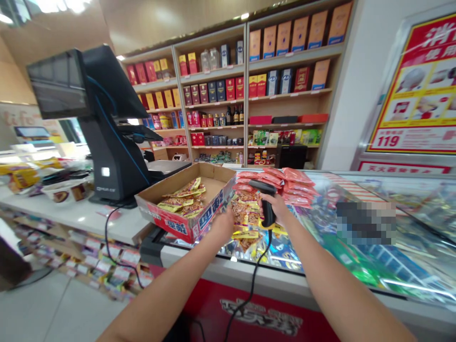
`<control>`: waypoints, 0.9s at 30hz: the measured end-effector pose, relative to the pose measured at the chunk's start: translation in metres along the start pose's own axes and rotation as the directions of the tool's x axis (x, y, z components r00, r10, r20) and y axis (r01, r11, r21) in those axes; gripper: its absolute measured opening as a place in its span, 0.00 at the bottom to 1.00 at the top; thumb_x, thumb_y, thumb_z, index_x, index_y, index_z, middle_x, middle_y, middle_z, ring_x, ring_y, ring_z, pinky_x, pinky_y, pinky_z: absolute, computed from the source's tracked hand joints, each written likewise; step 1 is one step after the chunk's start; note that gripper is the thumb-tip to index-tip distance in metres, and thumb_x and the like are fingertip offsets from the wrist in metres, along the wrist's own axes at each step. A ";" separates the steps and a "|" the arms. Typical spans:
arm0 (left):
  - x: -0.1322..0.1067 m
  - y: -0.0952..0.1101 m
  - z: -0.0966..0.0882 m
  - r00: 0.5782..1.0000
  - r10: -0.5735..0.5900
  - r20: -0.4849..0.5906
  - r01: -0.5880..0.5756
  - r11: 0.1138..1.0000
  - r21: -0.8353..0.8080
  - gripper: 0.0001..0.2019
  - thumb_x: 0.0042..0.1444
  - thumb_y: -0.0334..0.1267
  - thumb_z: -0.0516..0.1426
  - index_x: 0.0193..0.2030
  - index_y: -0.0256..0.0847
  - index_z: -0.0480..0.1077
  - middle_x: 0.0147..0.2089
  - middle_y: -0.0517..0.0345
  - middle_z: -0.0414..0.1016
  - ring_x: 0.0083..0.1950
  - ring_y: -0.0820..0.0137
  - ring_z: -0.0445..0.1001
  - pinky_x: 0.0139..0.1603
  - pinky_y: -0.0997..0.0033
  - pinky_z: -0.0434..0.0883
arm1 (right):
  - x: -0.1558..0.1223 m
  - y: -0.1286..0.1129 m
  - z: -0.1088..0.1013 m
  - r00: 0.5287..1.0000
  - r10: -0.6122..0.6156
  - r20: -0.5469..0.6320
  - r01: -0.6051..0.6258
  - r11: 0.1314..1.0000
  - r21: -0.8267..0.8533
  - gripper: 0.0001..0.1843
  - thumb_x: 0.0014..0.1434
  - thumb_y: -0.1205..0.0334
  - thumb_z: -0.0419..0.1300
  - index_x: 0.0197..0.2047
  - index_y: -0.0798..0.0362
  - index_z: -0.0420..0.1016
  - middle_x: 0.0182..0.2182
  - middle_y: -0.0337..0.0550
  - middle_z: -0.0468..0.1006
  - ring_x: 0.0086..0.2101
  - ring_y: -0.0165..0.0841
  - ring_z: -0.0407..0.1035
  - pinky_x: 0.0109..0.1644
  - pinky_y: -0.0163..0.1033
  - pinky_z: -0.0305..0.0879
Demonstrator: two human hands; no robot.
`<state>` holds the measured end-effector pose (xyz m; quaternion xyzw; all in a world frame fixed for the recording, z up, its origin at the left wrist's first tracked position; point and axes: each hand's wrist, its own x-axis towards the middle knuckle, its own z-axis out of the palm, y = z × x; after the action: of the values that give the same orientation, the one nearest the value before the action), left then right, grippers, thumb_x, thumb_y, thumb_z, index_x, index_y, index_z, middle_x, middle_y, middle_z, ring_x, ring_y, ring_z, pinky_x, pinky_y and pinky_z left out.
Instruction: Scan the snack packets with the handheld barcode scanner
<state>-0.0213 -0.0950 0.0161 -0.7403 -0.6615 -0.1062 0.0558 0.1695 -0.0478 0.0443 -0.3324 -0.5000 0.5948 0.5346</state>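
Observation:
My right hand (277, 209) is wrapped round the handle of a black barcode scanner (268, 216), whose head points left over the counter. Its cable hangs down past the counter's front. My left hand (224, 224) is at the right side of an open cardboard box (181, 228), fingers curled; what they hold, if anything, is hidden. Inside the box lie several yellow snack packets (188, 199). More of these snack packets (247, 213) are spread on the glass top between the box and the scanner. Behind them are stacked pink-orange packets (297, 183).
A dark point-of-sale terminal (114, 137) stands on the white counter (124, 216) at left, with a loose cable hanging below. The glass freezer top (320, 228) extends right. Shelves (245, 90) of boxed goods line the back wall.

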 end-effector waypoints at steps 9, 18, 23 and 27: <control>0.043 -0.022 0.010 0.963 -0.247 -0.107 0.062 0.591 -0.805 0.12 0.38 0.37 0.67 0.28 0.34 0.73 0.26 0.55 0.75 0.31 0.65 0.74 0.33 0.69 0.69 | 0.000 0.000 0.001 0.999 -0.033 0.000 0.033 0.999 0.024 0.13 0.44 0.55 0.65 0.28 0.53 0.69 0.16 0.35 0.71 0.15 0.29 0.64 0.16 0.35 0.63; 0.077 0.005 0.009 0.862 -0.311 -0.400 -0.182 0.547 -0.817 0.06 0.49 0.36 0.59 0.32 0.36 0.74 0.32 0.56 0.77 0.35 0.67 0.74 0.41 0.70 0.69 | -0.006 -0.003 0.001 0.991 0.001 0.133 -0.005 1.000 0.031 0.15 0.43 0.53 0.65 0.28 0.53 0.68 0.17 0.35 0.72 0.15 0.28 0.65 0.17 0.34 0.63; 0.079 0.002 0.022 0.847 -0.332 -0.416 -0.212 0.507 -0.835 0.07 0.51 0.36 0.58 0.36 0.36 0.73 0.36 0.54 0.79 0.39 0.67 0.75 0.45 0.69 0.69 | -0.007 -0.002 0.002 0.983 0.034 0.178 -0.021 0.997 -0.074 0.15 0.44 0.54 0.65 0.28 0.53 0.67 0.16 0.36 0.72 0.14 0.29 0.64 0.16 0.34 0.62; 0.079 0.001 0.020 0.851 -0.337 -0.404 -0.207 0.492 -0.845 0.07 0.50 0.36 0.58 0.35 0.36 0.74 0.35 0.55 0.79 0.38 0.67 0.75 0.44 0.69 0.70 | -0.007 0.000 0.002 0.980 0.039 0.195 -0.021 0.995 -0.093 0.14 0.45 0.54 0.65 0.28 0.53 0.68 0.17 0.36 0.72 0.14 0.29 0.65 0.17 0.34 0.62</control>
<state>-0.0107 -0.0147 0.0149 -0.5804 -0.5037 -0.6217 -0.1513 0.1686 -0.0555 0.0438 -0.3033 -0.5716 0.6097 0.4579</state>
